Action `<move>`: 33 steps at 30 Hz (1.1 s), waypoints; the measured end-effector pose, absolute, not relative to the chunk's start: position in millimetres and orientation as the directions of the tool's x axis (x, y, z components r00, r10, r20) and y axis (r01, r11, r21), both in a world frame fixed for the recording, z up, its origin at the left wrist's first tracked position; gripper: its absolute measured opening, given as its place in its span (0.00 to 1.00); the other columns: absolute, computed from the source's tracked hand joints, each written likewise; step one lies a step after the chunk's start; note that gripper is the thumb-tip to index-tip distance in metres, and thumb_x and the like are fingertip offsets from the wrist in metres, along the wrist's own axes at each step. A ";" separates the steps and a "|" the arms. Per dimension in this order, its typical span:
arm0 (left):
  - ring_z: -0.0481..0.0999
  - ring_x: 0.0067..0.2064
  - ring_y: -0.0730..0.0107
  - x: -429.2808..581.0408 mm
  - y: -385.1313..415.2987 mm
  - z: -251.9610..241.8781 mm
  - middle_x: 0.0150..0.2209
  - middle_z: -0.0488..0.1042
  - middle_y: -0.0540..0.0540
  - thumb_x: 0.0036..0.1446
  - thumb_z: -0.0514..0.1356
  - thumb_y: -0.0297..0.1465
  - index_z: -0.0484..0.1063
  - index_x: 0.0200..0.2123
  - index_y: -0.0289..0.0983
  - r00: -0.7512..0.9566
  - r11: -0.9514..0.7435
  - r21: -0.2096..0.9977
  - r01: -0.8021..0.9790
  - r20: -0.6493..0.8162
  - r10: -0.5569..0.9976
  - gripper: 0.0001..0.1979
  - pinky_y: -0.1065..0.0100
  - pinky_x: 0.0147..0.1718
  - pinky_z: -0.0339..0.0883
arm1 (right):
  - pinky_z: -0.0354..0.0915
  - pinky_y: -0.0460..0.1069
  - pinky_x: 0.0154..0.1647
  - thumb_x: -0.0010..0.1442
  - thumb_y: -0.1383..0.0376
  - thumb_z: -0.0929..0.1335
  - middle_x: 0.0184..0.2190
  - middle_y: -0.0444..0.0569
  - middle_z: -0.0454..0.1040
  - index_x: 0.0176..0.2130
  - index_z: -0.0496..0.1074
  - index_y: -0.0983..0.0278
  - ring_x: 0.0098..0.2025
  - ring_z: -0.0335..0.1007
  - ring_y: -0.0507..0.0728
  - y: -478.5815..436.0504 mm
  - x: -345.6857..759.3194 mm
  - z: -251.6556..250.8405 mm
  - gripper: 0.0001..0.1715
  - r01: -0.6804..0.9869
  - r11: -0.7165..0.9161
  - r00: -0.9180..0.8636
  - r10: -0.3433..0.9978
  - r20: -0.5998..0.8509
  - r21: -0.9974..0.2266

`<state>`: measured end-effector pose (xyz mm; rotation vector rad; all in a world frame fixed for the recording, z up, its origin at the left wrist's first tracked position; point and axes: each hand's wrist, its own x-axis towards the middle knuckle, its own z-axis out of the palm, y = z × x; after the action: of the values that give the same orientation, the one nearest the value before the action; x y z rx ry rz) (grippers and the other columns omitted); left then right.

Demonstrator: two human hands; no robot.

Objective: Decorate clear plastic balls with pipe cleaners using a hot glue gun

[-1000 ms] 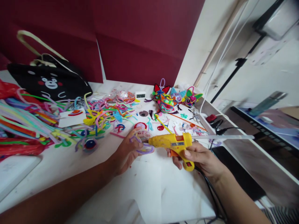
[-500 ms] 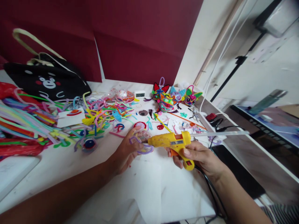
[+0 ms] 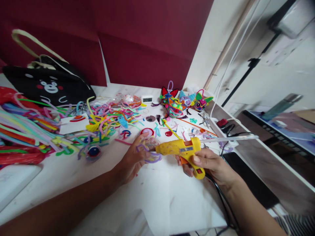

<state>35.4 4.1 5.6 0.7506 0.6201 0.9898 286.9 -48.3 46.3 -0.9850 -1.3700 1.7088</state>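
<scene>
My right hand (image 3: 209, 164) grips a yellow hot glue gun (image 3: 176, 148) by its handle, with fingers at the orange trigger (image 3: 183, 160). A long clear glue stick (image 3: 228, 139) juts from the gun's back. My left hand (image 3: 135, 157) is closed on a clear plastic piece with a purple pipe cleaner (image 3: 154, 158) bent along its edge. The gun's nozzle is right at this piece; whether it touches cannot be made out. Just behind the left hand lies a red-rimmed pink disc (image 3: 147, 131).
Heaped pipe cleaners (image 3: 115, 114) cover the left side of the white table (image 3: 152, 203). Finished cat-like pipe-cleaner ornaments (image 3: 176, 108) sit at the back near a small digital clock (image 3: 147, 99). A black phone (image 3: 251, 178) and the gun's black cord (image 3: 222, 196) are at the right.
Both hands keep nearly the same place and grip. The glue stick's rear end is slightly closer to the gun, and the gun has tilted very little.
</scene>
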 end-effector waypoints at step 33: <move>0.78 0.51 0.54 33.2 5.1 3.1 0.50 0.78 0.44 0.57 0.58 0.24 0.67 0.57 0.43 0.507 0.410 0.684 -0.604 -0.067 0.859 0.24 0.54 0.46 0.73 | 0.53 0.48 0.29 0.59 0.49 0.70 0.28 0.49 0.72 0.43 0.78 0.70 0.28 0.63 0.52 -52.5 290.6 39.1 0.26 -0.059 -0.167 -0.416 0.900 -0.128 -0.984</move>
<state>33.2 5.1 3.1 0.6499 0.4475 0.9602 290.6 -52.5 39.1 -1.0182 -1.3634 1.6780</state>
